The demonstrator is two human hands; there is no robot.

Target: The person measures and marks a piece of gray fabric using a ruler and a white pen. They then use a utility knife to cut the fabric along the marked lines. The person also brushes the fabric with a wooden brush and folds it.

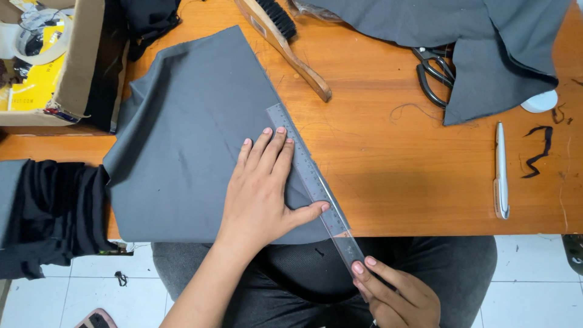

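A grey piece of fabric [188, 133] lies flat on the orange wooden table [388, 164]. A clear plastic ruler [306, 173] runs diagonally along the fabric's right edge and sticks out past the table's front edge. My left hand [264, 188] presses flat on the fabric, fingers spread, fingertips and thumb touching the ruler. My right hand [395, 294], below the table edge, pinches the ruler's near end between thumb and fingers.
A wooden-handled brush [285, 42] lies at the top centre. More grey cloth [473, 42] covers black scissors [434, 73] at top right. A silver pen [501, 170] and white chalk [539, 102] lie right. A cardboard box [54, 54] stands top left, black cloth [48, 212] hangs left.
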